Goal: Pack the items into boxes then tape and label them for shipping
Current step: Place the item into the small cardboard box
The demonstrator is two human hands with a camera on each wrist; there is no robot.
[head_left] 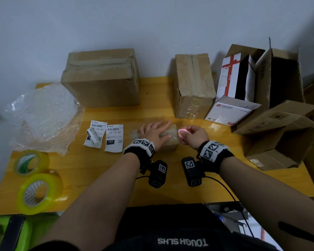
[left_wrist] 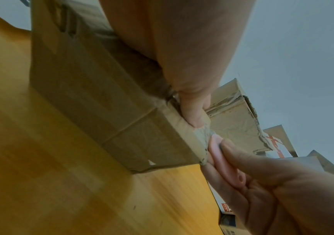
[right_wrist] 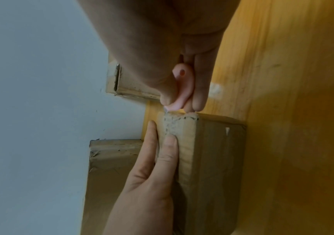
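A small taped cardboard box (head_left: 171, 144) (left_wrist: 111, 103) (right_wrist: 212, 159) lies on the yellow wooden table (head_left: 98, 169) in front of me. My left hand (head_left: 155, 131) (right_wrist: 152, 174) lies flat on top of it with straight fingers, pressing it down. My right hand (head_left: 194, 135) (left_wrist: 282, 182) pinches a small pink cutter (head_left: 182, 132) (left_wrist: 222, 159) (right_wrist: 184, 85) between thumb and fingers. The cutter's tip touches the box's taped right end, at its top edge.
A large sealed box (head_left: 101, 78) and a medium box (head_left: 194, 84) stand at the back. A white box with red tape (head_left: 234, 78) and open cartons (head_left: 279, 87) crowd the right. Bubble wrap (head_left: 43, 113), two shipping labels (head_left: 114, 138) and two tape rolls (head_left: 39, 192) lie left.
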